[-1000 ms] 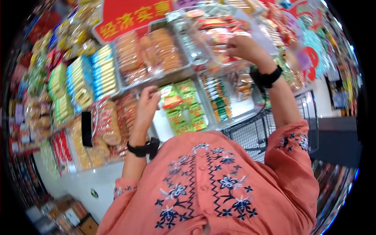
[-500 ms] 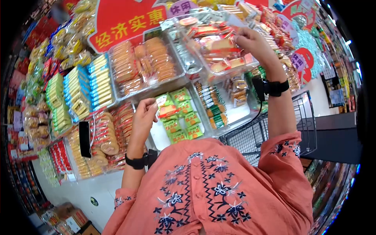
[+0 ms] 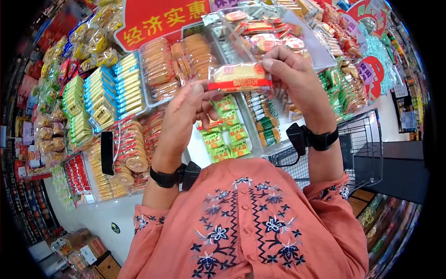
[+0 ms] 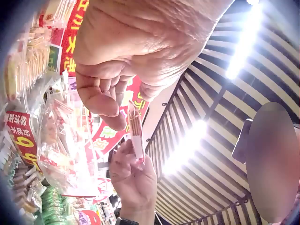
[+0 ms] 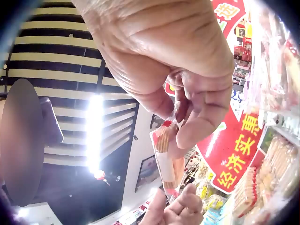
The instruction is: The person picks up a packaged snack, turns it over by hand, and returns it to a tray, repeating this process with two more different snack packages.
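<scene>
A clear-and-red wrapped packet of biscuits [image 3: 239, 78] is held up level between both hands, above the display trays. My right hand [image 3: 297, 79] pinches the right end of its wrapper between thumb and fingers. At the left end, my left hand [image 3: 188, 107] has its thumb and a finger on the wrapper edge, the other fingers loosely curled below. In the right wrist view the packet [image 5: 168, 159] appears edge-on, with stacked thin layers inside and the left fingertips [image 5: 187, 194] at its lower end. Behind it stands a clear bin [image 3: 320, 51] of similar red packets.
Green snack packets [image 3: 227, 135] lie in a white tray below the hands. Trays of brown wrapped biscuits [image 3: 155, 60] and blue packets [image 3: 125, 88] stand to the left. A wire shopping cart [image 3: 362, 144] is at the right. A red sign [image 3: 162, 21] stands behind.
My right hand has come out of the clear bin, down and toward me, with a packet of biscuits. My left hand has risen to meet the packet's left end.
</scene>
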